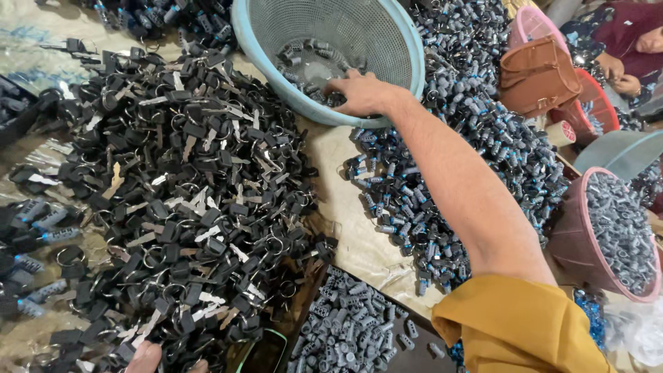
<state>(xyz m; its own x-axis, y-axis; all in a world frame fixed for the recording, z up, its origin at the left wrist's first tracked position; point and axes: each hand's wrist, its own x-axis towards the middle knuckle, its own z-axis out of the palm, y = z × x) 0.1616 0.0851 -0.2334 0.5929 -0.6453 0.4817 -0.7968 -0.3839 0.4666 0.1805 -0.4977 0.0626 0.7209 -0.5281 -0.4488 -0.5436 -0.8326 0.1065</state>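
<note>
Key heap [186, 200]: well below and to the left of the right hand [362, 93], a wide mound of black-headed keys on wire rings; likely heavy as a mass and prone to tangle.
Colander [407, 52]: pale blue plastic basket, its rim under the right wrist; light and stiff by the look of it.
Grey cylinders, loose pile [442, 186]: under and beside the forearm, small ribbed parts with blue tips.
Cylinders in the colander [304, 59]: at the fingertips; hard, light, apt to roll (best pinched across the ribbed body, I judge).
Right hand: fingers curled down onto those parts; whether it has one clamped I cannot tell.
Left hand [146, 359]: only a bit shows at the bottom edge, touching the key heap; its grip cannot be told.
</note>
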